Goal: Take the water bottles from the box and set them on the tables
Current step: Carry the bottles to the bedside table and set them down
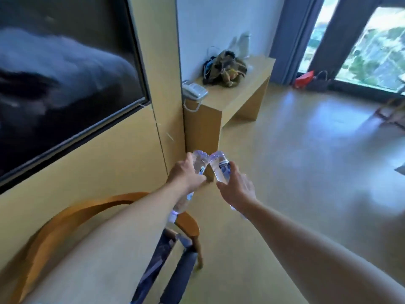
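Plastic bottles are mid-carry: the left hand (pixel 186 172) grips the left bottle (pixel 199 161), the right hand (pixel 237 187) the right bottle (pixel 221 170), bases touching. Next comes walking to the wooden table (pixel 252 93) at one o'clock (already holding a phone (pixel 194 91)) and standing both upright.

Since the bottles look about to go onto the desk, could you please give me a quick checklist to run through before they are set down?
1. Left hand grips its bottle: ok.
2. Right hand grips its bottle: ok.
3. Bare spot on the desk for two bottles: ok, beyond the bag.
4. Phone at the near end keeps out of the way: not ok, it fills that corner.
5. Floor towards the desk free of obstacles: ok.
6. Caps tight: cannot tell.
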Demonstrator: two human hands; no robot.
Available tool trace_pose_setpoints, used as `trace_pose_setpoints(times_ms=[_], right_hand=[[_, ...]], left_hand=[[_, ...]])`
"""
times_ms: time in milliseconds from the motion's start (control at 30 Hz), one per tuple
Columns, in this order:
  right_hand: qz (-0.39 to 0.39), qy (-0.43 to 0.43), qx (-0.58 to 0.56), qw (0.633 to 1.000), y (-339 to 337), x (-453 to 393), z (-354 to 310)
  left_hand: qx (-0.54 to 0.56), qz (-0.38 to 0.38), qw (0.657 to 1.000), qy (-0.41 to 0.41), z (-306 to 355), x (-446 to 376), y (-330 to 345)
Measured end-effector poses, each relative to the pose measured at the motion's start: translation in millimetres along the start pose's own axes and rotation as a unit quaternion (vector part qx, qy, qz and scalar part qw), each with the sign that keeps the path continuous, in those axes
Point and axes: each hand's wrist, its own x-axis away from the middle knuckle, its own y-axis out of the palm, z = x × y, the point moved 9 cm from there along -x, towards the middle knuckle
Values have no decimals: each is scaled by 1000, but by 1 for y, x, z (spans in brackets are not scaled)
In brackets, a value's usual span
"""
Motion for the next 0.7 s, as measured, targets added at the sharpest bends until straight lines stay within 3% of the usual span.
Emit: trace_pose_setpoints(times_ms=[200, 400, 700], right_hand=[[117, 98, -69, 986, -148, 40, 131], [237, 195, -64, 950, -285, 137, 285], [396, 351, -83, 845, -419, 331, 478]], left_hand=[[37, -41, 990, 130, 190, 41, 67], [17, -112, 952, 285, 376, 132, 167], [12, -238, 831, 503, 595, 320, 317]])
